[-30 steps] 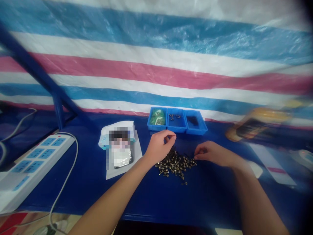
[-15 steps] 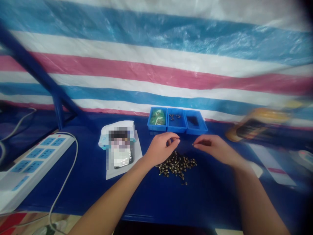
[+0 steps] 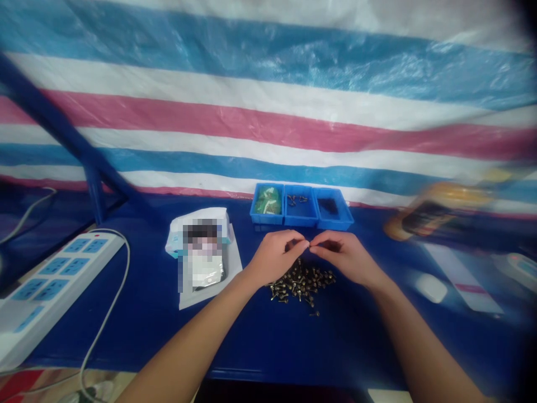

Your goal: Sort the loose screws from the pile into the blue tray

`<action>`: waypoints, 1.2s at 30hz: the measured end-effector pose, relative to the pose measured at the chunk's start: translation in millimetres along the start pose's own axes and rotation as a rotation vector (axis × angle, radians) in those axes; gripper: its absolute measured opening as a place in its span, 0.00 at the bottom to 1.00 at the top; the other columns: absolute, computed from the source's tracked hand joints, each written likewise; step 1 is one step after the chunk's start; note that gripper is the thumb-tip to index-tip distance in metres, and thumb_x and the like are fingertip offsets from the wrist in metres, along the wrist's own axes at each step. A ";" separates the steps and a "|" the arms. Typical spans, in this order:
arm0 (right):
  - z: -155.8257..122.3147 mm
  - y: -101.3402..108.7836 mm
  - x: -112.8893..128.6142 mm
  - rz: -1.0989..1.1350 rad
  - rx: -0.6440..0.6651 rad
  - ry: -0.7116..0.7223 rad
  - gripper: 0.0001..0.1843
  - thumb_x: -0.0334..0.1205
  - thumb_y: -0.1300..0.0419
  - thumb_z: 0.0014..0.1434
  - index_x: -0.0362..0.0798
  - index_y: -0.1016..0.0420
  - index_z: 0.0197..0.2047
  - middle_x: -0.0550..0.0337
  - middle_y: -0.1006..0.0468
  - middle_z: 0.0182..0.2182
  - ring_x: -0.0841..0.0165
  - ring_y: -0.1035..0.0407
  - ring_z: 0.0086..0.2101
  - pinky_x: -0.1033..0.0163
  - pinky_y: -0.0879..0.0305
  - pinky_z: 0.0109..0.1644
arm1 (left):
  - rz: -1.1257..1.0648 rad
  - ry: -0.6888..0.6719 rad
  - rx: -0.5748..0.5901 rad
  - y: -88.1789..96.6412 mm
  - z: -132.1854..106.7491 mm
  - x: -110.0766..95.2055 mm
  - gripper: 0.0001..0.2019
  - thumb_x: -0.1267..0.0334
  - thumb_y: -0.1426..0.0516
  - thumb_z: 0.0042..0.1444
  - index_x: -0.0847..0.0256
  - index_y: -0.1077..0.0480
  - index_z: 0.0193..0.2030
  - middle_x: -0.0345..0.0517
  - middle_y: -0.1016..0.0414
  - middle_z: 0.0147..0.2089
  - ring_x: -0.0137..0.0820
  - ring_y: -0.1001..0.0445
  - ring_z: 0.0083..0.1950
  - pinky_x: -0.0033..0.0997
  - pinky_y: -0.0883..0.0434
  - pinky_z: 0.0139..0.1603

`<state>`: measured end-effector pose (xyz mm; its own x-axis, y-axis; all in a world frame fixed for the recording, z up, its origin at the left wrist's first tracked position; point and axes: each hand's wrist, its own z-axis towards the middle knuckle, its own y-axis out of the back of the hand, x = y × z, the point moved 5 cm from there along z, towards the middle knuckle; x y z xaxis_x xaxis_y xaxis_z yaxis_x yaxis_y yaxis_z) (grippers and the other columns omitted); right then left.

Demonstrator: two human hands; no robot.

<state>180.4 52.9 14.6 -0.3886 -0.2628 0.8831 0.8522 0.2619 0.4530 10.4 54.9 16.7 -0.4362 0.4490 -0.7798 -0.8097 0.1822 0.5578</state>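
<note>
My left hand (image 3: 277, 253) and my right hand (image 3: 346, 254) meet fingertip to fingertip above a heap of small metal screws (image 3: 304, 285). Thumb and index finger are pinched together on both hands. Whatever sits between the tips is too small and too covered to name. The heap looks brass and dark in colour, and my left hand hides part of its far left side. One screw (image 3: 314, 314) lies apart, nearer to me. Just beyond my hands stand a left blue bin (image 3: 267, 219) with a green-and-white packet, a middle bin (image 3: 301, 220) with a few screws, and a right bin (image 3: 339, 225) holding small dark pieces.
On the left lie a white power strip (image 3: 62, 280) and its cable (image 3: 109, 319). A white-and-blue soft pack (image 3: 176, 235) and a flat white sheet (image 3: 235, 268) are left of my hands. To the right are a blurred yellow bottle (image 3: 444, 207) and a white rounded object (image 3: 432, 287).
My right hand has moved left until its fingertips meet those of my left hand. The white rounded object on the right now shows more fully. My left hand has barely moved.
</note>
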 end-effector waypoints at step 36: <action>7.3 -23.5 -10.3 0.239 -0.075 -0.127 0.19 0.56 0.45 0.64 0.48 0.31 0.42 0.66 0.31 0.24 0.72 0.38 0.23 0.65 0.41 0.29 | -0.283 0.178 -0.212 8.2 1.3 16.7 0.10 0.55 0.42 0.60 0.59 0.25 0.40 0.42 0.24 0.34 0.29 0.27 0.34 0.28 0.31 0.36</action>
<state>161.8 56.2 -4.2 -0.2101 -0.0826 0.9742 0.9467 0.2315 0.2239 -3.1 65.0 8.6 -0.2300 0.2448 -0.9419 -0.9628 0.0838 0.2569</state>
